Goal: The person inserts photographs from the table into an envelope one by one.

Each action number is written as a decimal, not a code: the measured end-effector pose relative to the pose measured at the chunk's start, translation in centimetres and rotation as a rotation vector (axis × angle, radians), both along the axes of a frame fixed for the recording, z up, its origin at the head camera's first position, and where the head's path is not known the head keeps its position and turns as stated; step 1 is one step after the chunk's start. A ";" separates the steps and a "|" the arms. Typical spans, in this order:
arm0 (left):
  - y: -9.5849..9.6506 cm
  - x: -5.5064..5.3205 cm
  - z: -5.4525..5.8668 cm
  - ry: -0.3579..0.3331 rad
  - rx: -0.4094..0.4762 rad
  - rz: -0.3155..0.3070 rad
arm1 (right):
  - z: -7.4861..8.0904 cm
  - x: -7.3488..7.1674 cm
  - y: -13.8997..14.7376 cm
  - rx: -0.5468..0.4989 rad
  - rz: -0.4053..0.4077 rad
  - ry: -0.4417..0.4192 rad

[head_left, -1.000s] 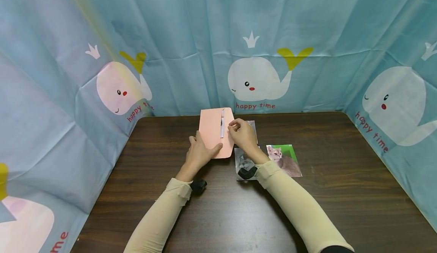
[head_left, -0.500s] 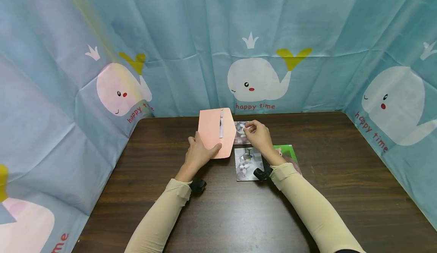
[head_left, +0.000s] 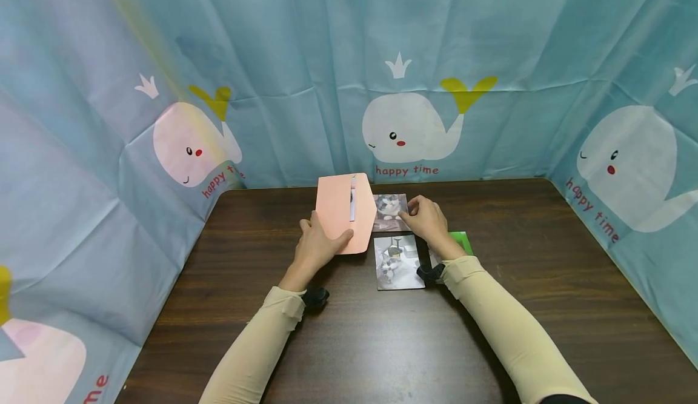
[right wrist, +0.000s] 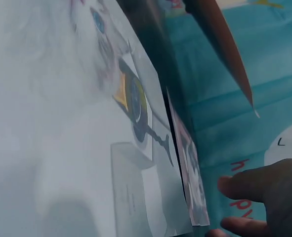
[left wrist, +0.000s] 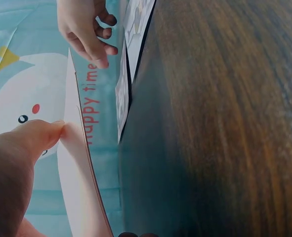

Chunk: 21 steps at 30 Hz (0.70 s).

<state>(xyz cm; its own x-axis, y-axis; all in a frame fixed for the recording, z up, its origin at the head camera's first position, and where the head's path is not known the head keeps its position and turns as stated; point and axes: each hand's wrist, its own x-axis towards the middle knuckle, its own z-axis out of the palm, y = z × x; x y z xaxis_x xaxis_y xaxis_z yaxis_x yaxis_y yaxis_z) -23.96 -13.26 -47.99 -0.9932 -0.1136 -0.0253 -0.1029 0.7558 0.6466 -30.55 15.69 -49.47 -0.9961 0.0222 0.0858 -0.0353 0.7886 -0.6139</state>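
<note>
My left hand (head_left: pixel 316 248) holds a pink envelope (head_left: pixel 339 204) by its near left part, thumb on top and the other fingers largely hidden beneath. A long slot in the envelope shows something white with a dark spot. In the left wrist view the envelope (left wrist: pixel 79 182) is tilted up off the dark table. My right hand (head_left: pixel 429 219) is at the right edge of a square cat picture card (head_left: pixel 387 205), which partly lies behind the envelope's pointed flap. In the right wrist view the thumb and fingers of this hand (right wrist: pixel 259 192) are spread apart, with nothing between them.
A second picture card, greyish white (head_left: pixel 398 264), lies nearer on the dark wooden table (head_left: pixel 349 343). My right forearm mostly covers a card with a green corner (head_left: pixel 462 241). A blue whale-print curtain (head_left: pixel 294 119) hangs along the back and sides.
My right hand has moved right, off the envelope's flap to the edge of the back cat card, uncovering both nearer and back cards. My left hand keeps its hold on the envelope.
</note>
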 end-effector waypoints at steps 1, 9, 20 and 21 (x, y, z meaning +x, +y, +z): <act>0.0 0.0 0.0 -0.001 0.002 -0.001 | 0.0 0.0 0.0 0.016 -0.006 -0.006; -0.1 0.0 0.0 0.001 0.005 -0.003 | -0.5 -0.6 0.2 0.070 -0.019 -0.039; 0.1 0.1 -0.2 0.003 -0.001 -0.009 | -0.4 -0.1 0.3 0.092 0.013 -0.106; 0.1 0.1 -0.2 0.003 -0.001 -0.010 | -0.3 -0.1 0.2 0.094 0.012 -0.107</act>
